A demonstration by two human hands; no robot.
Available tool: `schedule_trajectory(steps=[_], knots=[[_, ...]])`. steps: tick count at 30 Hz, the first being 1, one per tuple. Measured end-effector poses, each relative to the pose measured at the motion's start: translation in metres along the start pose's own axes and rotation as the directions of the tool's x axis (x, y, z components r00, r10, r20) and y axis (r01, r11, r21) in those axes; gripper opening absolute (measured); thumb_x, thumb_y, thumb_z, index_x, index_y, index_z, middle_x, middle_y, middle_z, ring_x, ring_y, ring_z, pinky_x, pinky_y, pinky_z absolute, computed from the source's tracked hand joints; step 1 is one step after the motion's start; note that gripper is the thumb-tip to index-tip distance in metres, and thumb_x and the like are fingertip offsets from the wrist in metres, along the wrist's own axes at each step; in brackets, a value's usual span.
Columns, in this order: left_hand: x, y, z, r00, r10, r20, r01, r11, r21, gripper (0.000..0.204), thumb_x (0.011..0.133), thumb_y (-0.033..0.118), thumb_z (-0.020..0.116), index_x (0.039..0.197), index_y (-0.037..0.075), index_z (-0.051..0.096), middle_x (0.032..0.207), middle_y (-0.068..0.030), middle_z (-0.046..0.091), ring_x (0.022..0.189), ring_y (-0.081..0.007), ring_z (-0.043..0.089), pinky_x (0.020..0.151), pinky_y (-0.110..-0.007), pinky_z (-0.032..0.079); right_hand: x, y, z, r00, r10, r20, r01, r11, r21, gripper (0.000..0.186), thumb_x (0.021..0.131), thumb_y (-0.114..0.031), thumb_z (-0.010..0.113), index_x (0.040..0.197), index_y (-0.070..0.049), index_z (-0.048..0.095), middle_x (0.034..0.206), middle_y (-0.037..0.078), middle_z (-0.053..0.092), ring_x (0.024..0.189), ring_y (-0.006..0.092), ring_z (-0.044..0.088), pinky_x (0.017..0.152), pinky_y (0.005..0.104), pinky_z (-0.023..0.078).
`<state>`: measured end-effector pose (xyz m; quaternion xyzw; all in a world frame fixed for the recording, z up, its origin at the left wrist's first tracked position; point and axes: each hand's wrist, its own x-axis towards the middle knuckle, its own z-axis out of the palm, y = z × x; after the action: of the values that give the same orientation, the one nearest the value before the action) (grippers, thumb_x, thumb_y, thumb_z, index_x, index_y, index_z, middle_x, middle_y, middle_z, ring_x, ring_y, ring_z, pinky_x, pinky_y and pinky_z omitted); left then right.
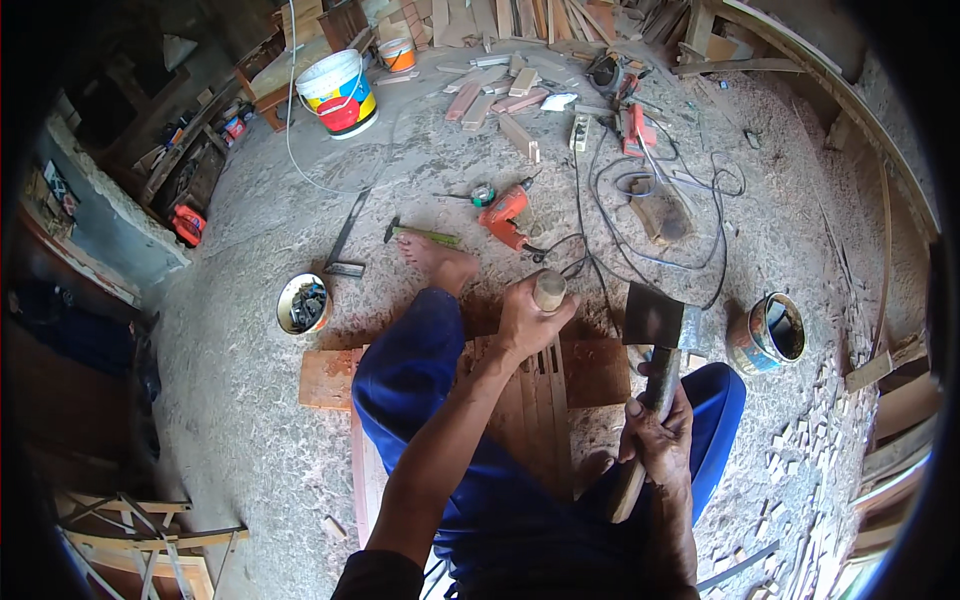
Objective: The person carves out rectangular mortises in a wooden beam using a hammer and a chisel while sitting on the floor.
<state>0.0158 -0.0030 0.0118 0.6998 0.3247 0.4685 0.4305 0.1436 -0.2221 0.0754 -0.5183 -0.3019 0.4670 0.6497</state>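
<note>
My left hand point(530, 318) is wrapped round the upright wooden handle of a chisel point(549, 289); its blade is hidden under the fist. Below it lie wooden pieces with cut slots point(530, 410), set across a reddish wooden block point(597, 373) between my legs. My right hand point(662, 432) grips a hatchet point(660, 378) by its wooden handle, the broad dark head raised beside the chisel and apart from it.
Ahead lie a hammer point(428, 236), a try square point(347, 240) and a red drill point(505, 215). A pail of metal bits point(304, 304) stands left, another tin point(768, 333) right. Cables point(640, 255) loop towards a red power tool point(636, 130). Wood offcuts point(500, 95) and a bucket point(338, 93) sit farther back.
</note>
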Motion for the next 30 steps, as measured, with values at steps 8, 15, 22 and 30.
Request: schedule_trajectory(steps=[8, 15, 22, 30], knots=[[0.003, -0.004, -0.002, 0.995, -0.080, 0.058, 0.082, 0.996, -0.027, 0.017, 0.081, 0.013, 0.076, 0.081, 0.004, 0.062, 0.071, -0.0015, 0.064, 0.066, -0.0093, 0.058, 0.061, -0.031, 0.049, -0.001, -0.014, 0.007, 0.999, 0.047, 0.021, -0.043, 0.983, -0.181, 0.052, 0.091, -0.008, 0.071, 0.135, -0.002, 0.043, 0.074, 0.000, 0.057, 0.048, 0.0061, 0.050, 0.043, 0.0224, 0.045], [-0.006, -0.009, -0.008, 1.000, 0.019, -0.013, -0.019, 0.999, -0.033, 0.017, 0.079, 0.010, 0.075, 0.088, 0.000, 0.065, 0.076, -0.0056, 0.067, 0.071, -0.0115, 0.061, 0.066, -0.032, 0.051, 0.023, -0.086, 0.036, 0.945, -0.221, 0.242, 0.328, 0.608, -0.723, 0.059, 0.082, 0.007, 0.062, 0.137, -0.003, 0.043, 0.074, 0.010, 0.061, 0.057, 0.0176, 0.062, 0.054, 0.0345, 0.052], [-0.046, -0.020, -0.015, 0.990, 0.142, 0.014, -0.142, 0.989, -0.035, 0.037, 0.073, 0.003, 0.080, 0.106, 0.000, 0.066, 0.100, -0.0093, 0.072, 0.089, -0.0177, 0.069, 0.078, -0.032, 0.054, 0.068, -0.046, 0.016, 0.765, 0.021, 0.643, 0.641, 0.057, -0.765, 0.084, 0.071, -0.006, 0.070, 0.145, 0.000, 0.031, 0.093, 0.024, 0.068, 0.084, 0.0375, 0.070, 0.074, 0.0466, 0.058], [-0.020, -0.018, -0.009, 0.995, 0.089, 0.036, -0.088, 0.996, -0.033, 0.030, 0.084, 0.008, 0.074, 0.111, 0.000, 0.063, 0.098, -0.0093, 0.070, 0.091, -0.0198, 0.067, 0.079, -0.033, 0.053, 0.056, -0.107, 0.050, 0.834, -0.114, 0.540, 0.552, 0.176, -0.815, 0.055, 0.077, -0.002, 0.066, 0.126, -0.006, 0.043, 0.078, 0.017, 0.066, 0.062, 0.0342, 0.068, 0.056, 0.0452, 0.056]])
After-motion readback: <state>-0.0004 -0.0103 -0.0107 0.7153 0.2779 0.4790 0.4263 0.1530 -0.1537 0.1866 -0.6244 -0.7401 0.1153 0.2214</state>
